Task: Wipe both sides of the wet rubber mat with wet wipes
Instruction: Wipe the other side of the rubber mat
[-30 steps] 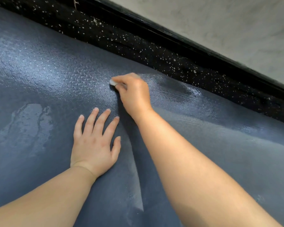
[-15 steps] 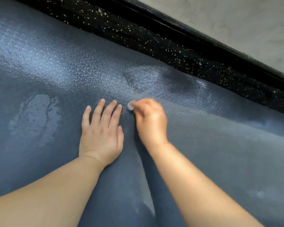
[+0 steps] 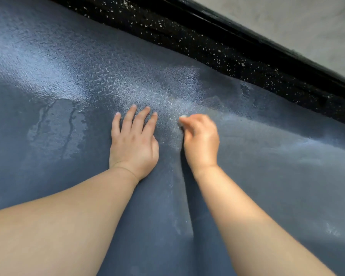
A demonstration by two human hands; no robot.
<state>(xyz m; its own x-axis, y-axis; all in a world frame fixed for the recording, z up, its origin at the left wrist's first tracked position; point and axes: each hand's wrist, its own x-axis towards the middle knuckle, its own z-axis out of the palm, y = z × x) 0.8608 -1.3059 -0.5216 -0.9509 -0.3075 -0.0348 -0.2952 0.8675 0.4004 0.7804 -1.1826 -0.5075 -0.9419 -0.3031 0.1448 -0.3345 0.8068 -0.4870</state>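
Both on rubber mat: left hand flat, right hand curled round wipe.

mat: I see slate blue, a fine embossed grain, paler wet blotches
floor: black, flecked white
wall: pale grey, faintly marbled
wipe: white

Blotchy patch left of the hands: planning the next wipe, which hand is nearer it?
Left. The left hand lies flat just right of the blotchy patch; the right hand, gripping the wipe, is farther right again.
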